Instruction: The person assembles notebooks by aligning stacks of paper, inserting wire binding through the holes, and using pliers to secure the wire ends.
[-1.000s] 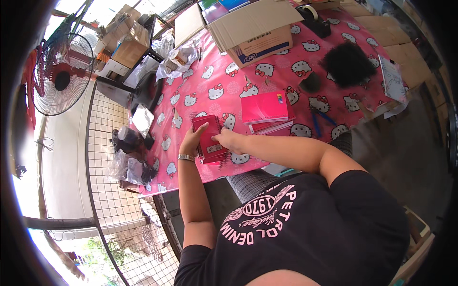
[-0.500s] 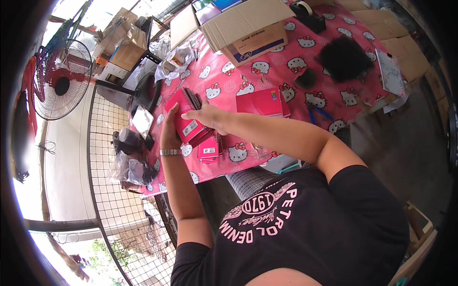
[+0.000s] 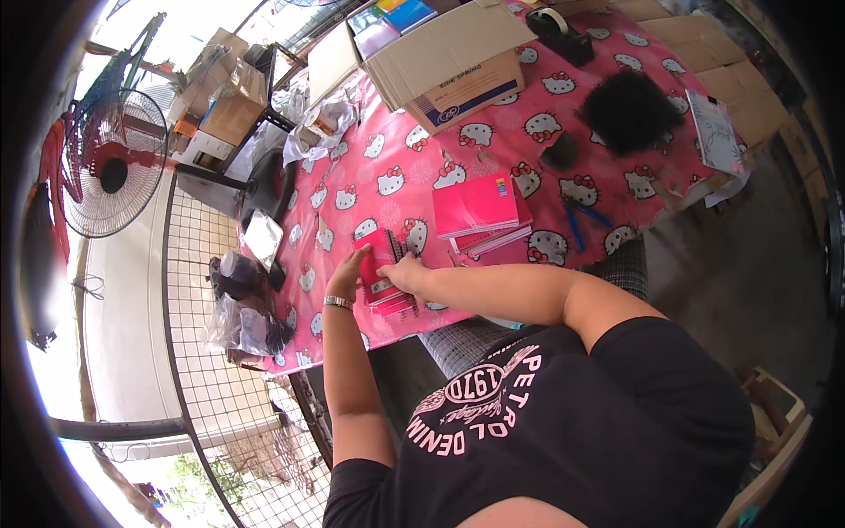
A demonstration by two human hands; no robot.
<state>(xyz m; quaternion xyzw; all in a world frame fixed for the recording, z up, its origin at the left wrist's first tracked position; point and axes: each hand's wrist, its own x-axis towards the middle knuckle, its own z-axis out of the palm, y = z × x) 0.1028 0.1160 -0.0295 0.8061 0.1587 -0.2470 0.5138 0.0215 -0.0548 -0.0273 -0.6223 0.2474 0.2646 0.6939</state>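
Note:
Several pink spiral notebooks (image 3: 374, 253) are held together between my two hands, low over the near part of the table. My left hand (image 3: 345, 276) is closed on their left edge, a metal watch band on its wrist. Against the black spiral side, my right hand (image 3: 405, 275) closes with its thumb on the top cover. Just under them lies a small stack of pink notebooks (image 3: 392, 305); whether the held ones rest on it I cannot tell. Right of my hands is another stack of pink notebooks (image 3: 475, 209), the top one face up.
Blue-handled pliers (image 3: 576, 227) lie right of the notebook stack. Farther back stand an open cardboard box (image 3: 471, 92), a black tape dispenser (image 3: 562, 40) and a black bristly heap (image 3: 632, 110). Plastic-wrapped things (image 3: 242, 315) sit at the left edge, near a standing fan (image 3: 114, 174).
Both hands have brought the held notebooks toward me and slightly right, down to the small stack. Earlier they were tilted and raised farther left. My view has shifted slightly.

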